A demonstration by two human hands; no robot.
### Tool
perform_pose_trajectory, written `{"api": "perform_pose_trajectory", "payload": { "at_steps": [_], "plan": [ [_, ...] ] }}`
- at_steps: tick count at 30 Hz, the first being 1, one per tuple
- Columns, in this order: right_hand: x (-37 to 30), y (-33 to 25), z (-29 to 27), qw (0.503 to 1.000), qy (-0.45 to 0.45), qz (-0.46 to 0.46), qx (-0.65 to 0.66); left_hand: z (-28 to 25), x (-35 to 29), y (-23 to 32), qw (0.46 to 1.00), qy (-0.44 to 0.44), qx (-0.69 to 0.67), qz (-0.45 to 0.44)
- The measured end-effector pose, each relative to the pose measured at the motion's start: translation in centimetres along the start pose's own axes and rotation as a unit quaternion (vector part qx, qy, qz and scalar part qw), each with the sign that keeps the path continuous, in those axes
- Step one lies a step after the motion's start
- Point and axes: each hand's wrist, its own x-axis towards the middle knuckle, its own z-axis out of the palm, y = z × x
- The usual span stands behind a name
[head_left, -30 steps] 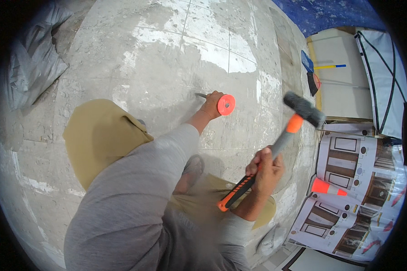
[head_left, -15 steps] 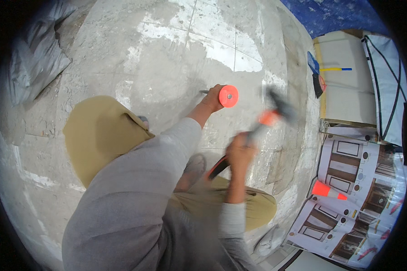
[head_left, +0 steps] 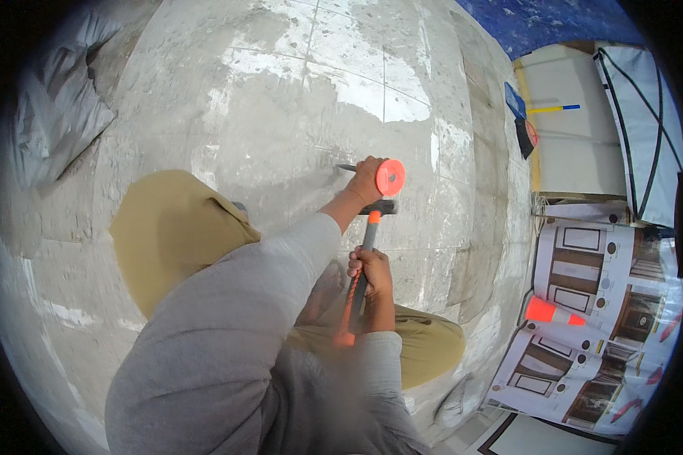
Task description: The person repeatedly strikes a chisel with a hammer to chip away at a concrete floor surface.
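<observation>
My left hand is closed round a chisel with a round orange hand guard at its near end. The chisel's dark blade points left, low over the grey, plaster-smeared floor; whether its tip touches cannot be made out. My right hand grips a hammer by its grey, black and orange handle. The dark hammer head is just below the guard in the picture, close to my left wrist. Most of the chisel's shank is hidden inside my left fist.
A crumpled pale sack lies at the far left. On the right are a blue dustpan and brush, a cream board, a printed sheet and an orange-white cone. Blue sheeting covers the far right corner.
The hammer has swung from the right, down and left toward my left hand, and my right hand moved left with it. My left hand with the chisel has shifted slightly right and nearer.
</observation>
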Motion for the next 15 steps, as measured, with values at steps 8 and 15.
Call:
{"api": "perform_pose_trajectory", "payload": {
  "at_steps": [8, 15],
  "plan": [
    [0.9, 3.5, 2.2, 0.986, 0.008, 0.052, -0.156, 0.7, -2.0, 0.6, 0.989, -0.141, 0.042, -0.013],
    [0.5, 4.7, 2.4, 0.988, -0.023, 0.065, -0.136, 1.0, -2.5, -1.8, 0.997, -0.07, -0.003, 0.023]
  ]
}}
